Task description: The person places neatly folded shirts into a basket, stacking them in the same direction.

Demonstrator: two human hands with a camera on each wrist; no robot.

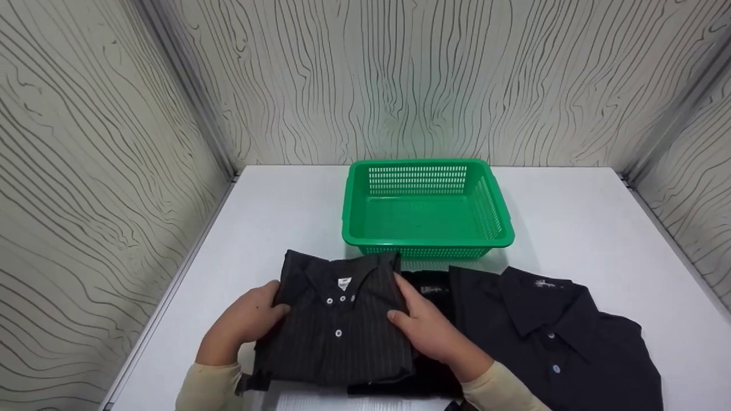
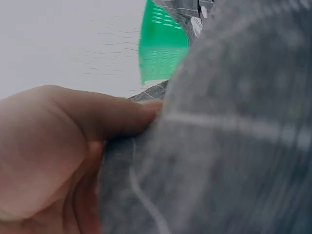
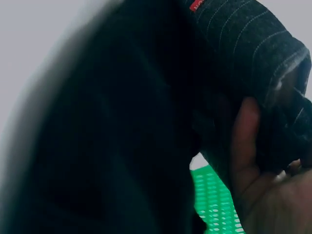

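Fingers (image 1: pixel 270 291) of our left hand (image 1: pixel 249 315) and right hand (image 1: pixel 428 331) pinch the folded pinstriped shirt (image 1: pixel 337 319) at opposite sides, its collar toward the green basket (image 1: pixel 425 242).

I am facing a white bench (image 1: pixel 571 228). A green basket (image 1: pixel 428 242) is sitting on it, and closer to me a dark shirt (image 1: pixel 588 365) and some black cloth (image 1: pixel 437 295) are lying.

Black shirt (image 1: pixel 365 348) lined with pale stripes, navy shirt (image 1: pixel 605 354) dotted with white buttons (image 1: pixel 556 369), basket (image 1: pixel 428 242) coloured green, pale walls (image 1: pixel 320 85) patterned in dark wood grain.
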